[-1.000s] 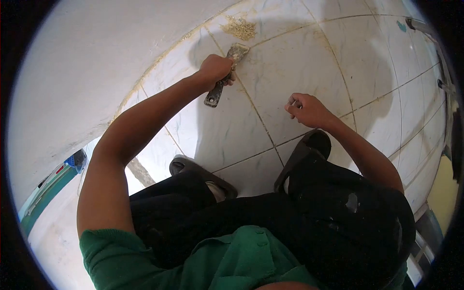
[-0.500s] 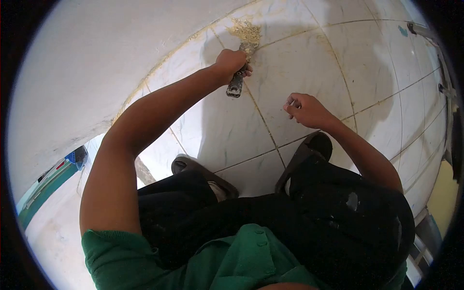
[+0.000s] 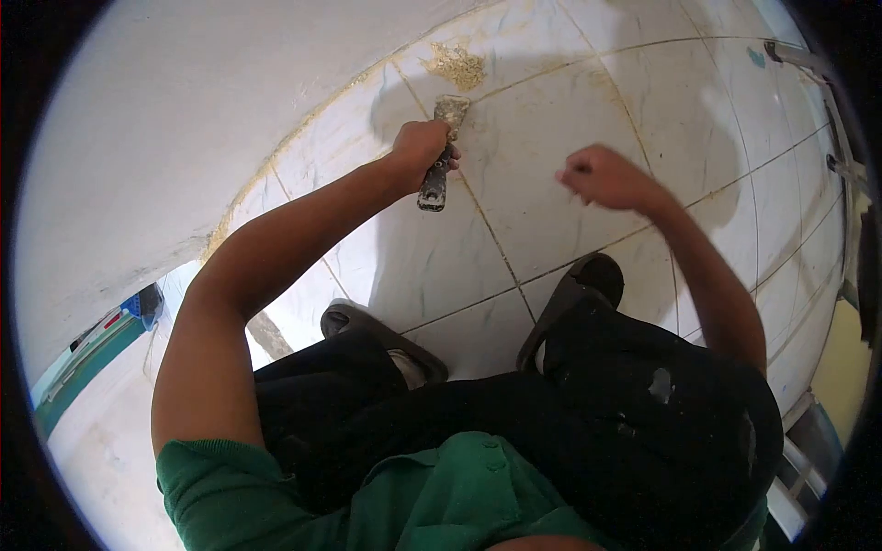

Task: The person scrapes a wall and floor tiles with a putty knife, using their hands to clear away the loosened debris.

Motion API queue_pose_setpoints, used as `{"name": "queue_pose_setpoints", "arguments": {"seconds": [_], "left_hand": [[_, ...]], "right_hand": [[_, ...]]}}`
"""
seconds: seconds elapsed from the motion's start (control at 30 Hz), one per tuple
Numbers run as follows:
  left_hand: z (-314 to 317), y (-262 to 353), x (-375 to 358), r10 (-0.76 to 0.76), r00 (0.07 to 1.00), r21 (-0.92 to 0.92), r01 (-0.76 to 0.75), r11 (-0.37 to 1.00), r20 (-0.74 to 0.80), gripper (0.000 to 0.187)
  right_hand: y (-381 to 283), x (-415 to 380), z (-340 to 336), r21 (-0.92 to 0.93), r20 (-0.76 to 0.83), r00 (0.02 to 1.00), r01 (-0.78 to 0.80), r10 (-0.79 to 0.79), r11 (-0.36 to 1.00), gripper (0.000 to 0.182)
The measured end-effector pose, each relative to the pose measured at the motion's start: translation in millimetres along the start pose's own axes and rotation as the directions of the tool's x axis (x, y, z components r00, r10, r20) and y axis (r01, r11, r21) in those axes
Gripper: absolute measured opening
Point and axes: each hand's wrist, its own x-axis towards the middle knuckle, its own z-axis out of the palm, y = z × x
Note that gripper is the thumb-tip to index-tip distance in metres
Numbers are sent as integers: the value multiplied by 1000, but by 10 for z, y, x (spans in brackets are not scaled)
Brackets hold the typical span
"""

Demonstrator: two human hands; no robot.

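Observation:
In the head view, my left hand [image 3: 423, 147] is wrapped round the dark handle of a scraper [image 3: 451, 110]. Its wide blade, smeared with pale residue, points away from me toward a heap of yellowish scrapings [image 3: 457, 68]. A short stretch of tile separates the blade from the heap. Over the tiled floor [image 3: 514, 147] to the right, my right hand [image 3: 611, 177] is raised with its fingers curled in, slightly blurred; I see nothing in it.
A white wall [image 3: 202, 110] rises on the left, with a yellowish crust [image 3: 312, 119] along its foot. My sandalled feet stand on the tiles, one sandal [image 3: 599, 275] at the right. Metal legs [image 3: 797, 57] are at the far right. A blue and teal object [image 3: 92, 344] lies at the left.
My left hand has drawn the scraper back toward me, off the heap of scrapings. My right hand has moved up and to the right.

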Motion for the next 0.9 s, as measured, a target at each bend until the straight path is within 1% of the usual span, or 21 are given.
{"name": "queue_pose_setpoints", "arguments": {"seconds": [0.03, 0.07, 0.13, 0.2, 0.23, 0.27, 0.3, 0.33, 0.37, 0.4, 0.43, 0.47, 0.53, 0.6, 0.67, 0.73, 0.77, 0.8, 0.83, 0.87, 0.9], "left_hand": [[-10, -10, 1, 7, 1000, 6, -7, 1000, 3, 20], [-21, -13, -5, 19, 1000, 12, -19, 1000, 4, 20], [-58, -35, 20, 23, 1000, 21, -23, 1000, -9, 19], [-47, -33, 51, 6, 1000, 36, -5, 999, -26, 19], [16, 27, -43, -2, 997, 89, 9, 996, -82, 18], [62, 104, -210, -10, 990, 137, 29, 990, -143, 18], [60, 128, -203, 2, 990, 130, 17, 991, -142, 18], [58, 151, -199, 13, 990, 124, 4, 992, -140, 18], [-10, 73, -36, 36, 996, 65, -31, 997, -77, 17], [-84, 37, 47, 61, 998, 4, -61, 998, -16, 17], [-109, 47, 19, 59, 998, 76, -59, 995, 5, 23], [-155, 28, -18, 63, 998, 102, -65, 993, 22, 23], [-172, 12, -23, 83, 994, 146, -94, 985, 75, 22], [-208, -102, 32, 124, 991, 193, -132, 972, 54, 19], [-242, -174, 83, 161, 985, 225, -169, 960, 54, 18], [-269, -246, 125, 177, 980, 253, -195, 948, 89, 18], [-312, -294, 206, 226, 958, 275, -269, 923, 177, 18], [-366, -360, 309, 272, 926, 284, -344, 895, 263, 18], [-238, -161, 139, 189, 966, 342, -240, 908, 176, 18], [-134, -53, 19, 106, 992, 388, -127, 913, 76, 17], [-98, -96, -3, 105, 994, 232, -112, 966, 43, 17]], "right_hand": [[60, 31, -192, -187, -75, 986, 133, -149, 973, 33], [-31, 92, -395, -344, -21, 960, 256, -279, 904, 32], [-298, 177, -699, -603, 145, 864, 464, -483, 649, 31], [-653, 396, -484, -539, 402, 667, 726, -627, 427, 27], [-1084, 253, -289, -454, 387, 720, 693, -576, 560, 25], [-1454, 15, -85, -268, 288, 795, 602, -534, 752, 23], [-1749, -58, 161, -544, 436, 838, 535, -327, 646, 23], [-1762, -188, 308, -396, 431, 792, 597, -433, 698, 23], [-1756, -236, 423, -229, 410, 737, 654, -537, 721, 23], [-1724, -210, 412, -233, 449, 718, 669, -532, 706, 24], [-1637, -193, 357, -240, 485, 700, 683, -524, 690, 24], [-1526, -180, 308, -243, 522, 685, 691, -508, 681, 24], [-1231, -12, 73, -291, 455, 781, 585, -428, 757, 27], [-1095, 45, -212, -251, 345, 897, 370, -275, 894, 29], [-1181, 127, -365, -196, 259, 927, 324, -270, 926, 29], [-1448, 256, -232, -107, 232, 914, 366, -334, 925, 27], [-1647, 290, -55, -62, 289, 852, 471, -436, 880, 27], [-1847, 271, 148, 12, 400, 813, 457, -424, 889, 25], [-2123, 30, 301, -36, 374, 785, 544, -494, 838, 22], [-2306, -162, 376, 64, 416, 492, 823, -765, 564, 18], [-2343, -396, 499, 170, 353, 490, 804, -797, 569, 17]]}}
